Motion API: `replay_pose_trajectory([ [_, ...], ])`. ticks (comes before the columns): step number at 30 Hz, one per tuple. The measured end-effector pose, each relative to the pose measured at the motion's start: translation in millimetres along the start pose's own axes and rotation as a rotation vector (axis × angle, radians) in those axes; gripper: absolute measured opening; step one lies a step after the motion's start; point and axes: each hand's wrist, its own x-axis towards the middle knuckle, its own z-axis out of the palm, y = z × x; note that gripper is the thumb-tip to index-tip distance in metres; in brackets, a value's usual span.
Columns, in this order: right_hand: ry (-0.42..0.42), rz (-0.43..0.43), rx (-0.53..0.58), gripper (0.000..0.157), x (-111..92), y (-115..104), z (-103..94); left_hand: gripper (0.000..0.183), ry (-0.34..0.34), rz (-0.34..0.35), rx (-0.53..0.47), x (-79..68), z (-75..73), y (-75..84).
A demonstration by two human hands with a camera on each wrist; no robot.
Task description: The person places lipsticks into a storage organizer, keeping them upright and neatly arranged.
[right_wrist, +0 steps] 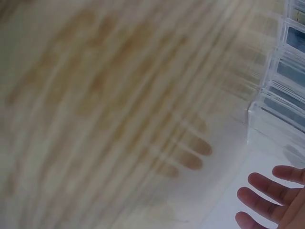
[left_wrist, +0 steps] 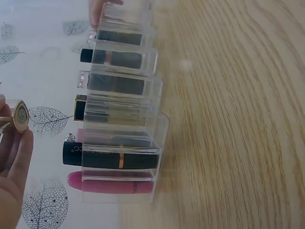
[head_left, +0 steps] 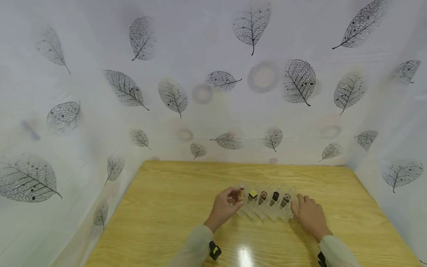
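A gold lipstick tube (head_left: 241, 194) with a dark red top stands upright between the thumb and fingers of my left hand (head_left: 224, 207). In the left wrist view, the gold end of the lipstick tube (left_wrist: 21, 116) faces the camera, apart from the stand. Close beside it, a clear stepped lipstick organizer (head_left: 267, 215) sits on the table. My right hand (head_left: 311, 216) is at the organizer's right end, thumb against its side. The right wrist view shows these fingers (right_wrist: 267, 188) spread and loosely straight.
Several lipsticks fill the organizer's slots, among them a gold-and-black one (head_left: 252, 195), a black tube with a gold band (left_wrist: 109, 156) and a pink tube (left_wrist: 114, 183). The wood-grain table (head_left: 173, 196) is bounded by a white leaf-print sheet (head_left: 200, 111).
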Motion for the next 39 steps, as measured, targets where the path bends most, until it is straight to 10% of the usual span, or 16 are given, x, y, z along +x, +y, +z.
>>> replay_pose_trajectory([
  [9,0.003,0.012,0.025,0.046,1,1,4.1,0.03,-0.027,0.086,0.153,13.5,0.5,-10.6],
  [31,0.025,0.003,0.087,0.044,-1,0,5.3,0.024,-0.132,0.046,0.22,35.5,19.2,-11.5],
  [39,0.034,0.007,0.094,0.042,-3,-1,4.1,0.028,-0.126,0.151,0.362,33.7,22.7,-13.0],
])
